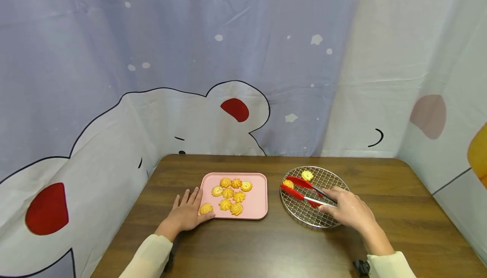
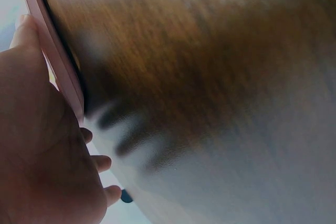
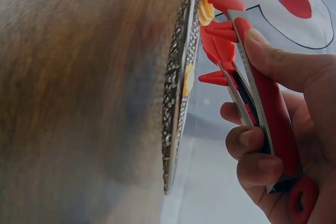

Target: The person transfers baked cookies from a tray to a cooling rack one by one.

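My left hand (image 1: 186,213) rests with fingers spread at the left edge of a pink tray (image 1: 256,195), its thumb lying over the front-left corner. Several golden swirl cookies (image 1: 228,193) sit on that tray. In my right hand (image 1: 353,209) I grip red-tipped metal tongs (image 1: 293,192), thumb on one arm and fingers curled round the other, as the right wrist view shows. The tong heads are either side of a cookie (image 3: 207,11) at the left of a round wire rack (image 1: 304,215); whether they squeeze it cannot be told. Another cookie (image 1: 306,175) lies at the rack's back.
Tray and rack stand apart on a brown wooden table (image 1: 243,244), with a strip of wood between them. A printed cloth (image 1: 289,79) hangs behind the table and along its sides.
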`<state>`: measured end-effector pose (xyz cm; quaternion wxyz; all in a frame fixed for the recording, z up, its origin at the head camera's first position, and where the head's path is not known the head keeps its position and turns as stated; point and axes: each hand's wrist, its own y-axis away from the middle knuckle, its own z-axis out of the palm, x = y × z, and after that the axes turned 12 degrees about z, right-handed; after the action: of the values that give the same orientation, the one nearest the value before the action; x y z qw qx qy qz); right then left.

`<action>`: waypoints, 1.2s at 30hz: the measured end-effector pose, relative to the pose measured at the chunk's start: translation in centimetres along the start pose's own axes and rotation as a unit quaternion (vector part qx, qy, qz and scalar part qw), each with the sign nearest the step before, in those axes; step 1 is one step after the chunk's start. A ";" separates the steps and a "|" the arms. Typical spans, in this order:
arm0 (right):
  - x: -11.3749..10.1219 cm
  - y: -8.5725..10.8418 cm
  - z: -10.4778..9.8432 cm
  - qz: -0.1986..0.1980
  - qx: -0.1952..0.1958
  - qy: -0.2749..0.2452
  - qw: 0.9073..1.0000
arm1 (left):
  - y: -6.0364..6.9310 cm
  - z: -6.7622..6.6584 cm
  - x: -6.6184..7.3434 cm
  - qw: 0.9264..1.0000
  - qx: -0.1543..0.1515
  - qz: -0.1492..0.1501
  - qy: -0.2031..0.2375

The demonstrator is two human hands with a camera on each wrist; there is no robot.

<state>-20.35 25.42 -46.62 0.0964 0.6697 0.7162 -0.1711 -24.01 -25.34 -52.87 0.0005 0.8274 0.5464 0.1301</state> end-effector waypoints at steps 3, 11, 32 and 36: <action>0.2 0.0 0.1 0.009 0.000 0.000 1.000 | 0.2 -0.4 0.3 1.000 -0.005 -0.001 0.006; 0.7 -0.1 0.5 0.036 0.004 -0.002 0.999 | 0.2 -0.2 0.1 1.000 -0.004 -0.004 0.000; 1.2 -0.2 0.8 0.060 0.006 -0.007 0.998 | 0.4 -0.5 0.5 1.000 -0.009 -0.004 0.001; 1.0 -0.2 0.7 0.060 0.005 -0.009 0.998 | 0.2 -0.3 0.2 1.000 0.002 -0.001 0.003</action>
<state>-20.67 26.13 -47.60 0.1096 0.7103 0.6730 -0.1746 -23.79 -25.24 -52.54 -0.0027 0.8266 0.5472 0.1312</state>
